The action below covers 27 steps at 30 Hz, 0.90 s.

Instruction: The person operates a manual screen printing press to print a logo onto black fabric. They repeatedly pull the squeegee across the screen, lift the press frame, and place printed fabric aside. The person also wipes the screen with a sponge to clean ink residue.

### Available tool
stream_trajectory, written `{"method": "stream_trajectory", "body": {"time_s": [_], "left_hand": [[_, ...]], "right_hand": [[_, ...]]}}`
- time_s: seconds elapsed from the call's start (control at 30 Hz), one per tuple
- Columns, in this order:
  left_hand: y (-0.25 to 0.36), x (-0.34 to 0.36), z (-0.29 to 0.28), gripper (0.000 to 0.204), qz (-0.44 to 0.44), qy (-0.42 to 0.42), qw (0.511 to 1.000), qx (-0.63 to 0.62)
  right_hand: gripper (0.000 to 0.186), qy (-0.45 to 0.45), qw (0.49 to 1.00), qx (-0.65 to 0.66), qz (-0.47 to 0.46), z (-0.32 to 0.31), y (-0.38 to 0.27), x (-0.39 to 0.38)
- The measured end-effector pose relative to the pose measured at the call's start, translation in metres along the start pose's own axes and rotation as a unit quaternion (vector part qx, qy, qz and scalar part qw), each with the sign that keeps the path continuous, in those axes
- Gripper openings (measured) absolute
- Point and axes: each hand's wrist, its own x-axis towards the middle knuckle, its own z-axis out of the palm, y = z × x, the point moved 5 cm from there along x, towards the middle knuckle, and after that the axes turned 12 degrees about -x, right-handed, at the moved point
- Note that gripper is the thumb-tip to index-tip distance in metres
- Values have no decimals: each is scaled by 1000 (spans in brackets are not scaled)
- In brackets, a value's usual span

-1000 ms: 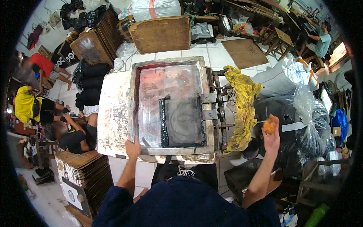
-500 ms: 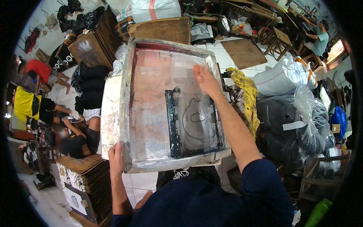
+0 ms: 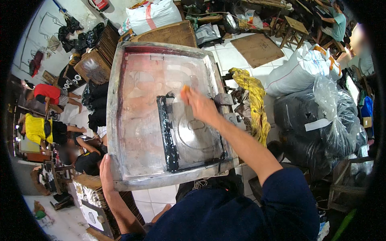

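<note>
In front of me is a screen-printing frame [image 3: 163,180] with a worn grey rim and red stains inside its far edge. Its translucent mesh [image 3: 140,120] carries a dark tape-like strip [image 3: 167,136] and a rounded design outline [image 3: 179,130]. My right hand [image 3: 198,105] pinches a small orange piece, apparently a sponge [image 3: 185,91], over the right-middle part of the mesh; firm contact cannot be made out. At the near left corner, my left hand [image 3: 106,174] grips the frame's outer side, its thumb side uppermost.
Yellow stained cloth [image 3: 257,104] hangs right of the frame. Beyond it lie a white sack [image 3: 291,72] and black plastic-wrapped bundles [image 3: 299,124]. Stacked boards [image 3: 86,182] stand at near left. Several people are at left, including one in a yellow shirt [image 3: 36,127]; another sits far right.
My right hand has swept left and nearer across the mesh, bringing the orange piece into clear sight. The frame appears farther left and slightly turned, my left hand still at its corner.
</note>
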Motion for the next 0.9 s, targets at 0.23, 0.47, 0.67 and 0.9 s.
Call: {"method": "stream_trajectory", "body": {"time_s": [0.23, 0.47, 0.67, 0.9], "left_hand": [[22, -11, 7, 58, -9, -12, 1000, -24], [27, -17, 9, 55, 29, -7, 999, -29], [36, -17, 11, 51, 30, 9, 999, -27], [34, -19, 14, 55, 0, 26, 999, -38]], "right_hand": [[38, -17, 1000, -2, -2, 10, -8, -11], [37, -22, 988, 56, -142, -26, -57, -86], [46, 48, 998, 44, -11, 2, -24, -4], [56, -75, 985, 101, -118, -2, -65, -78]]}}
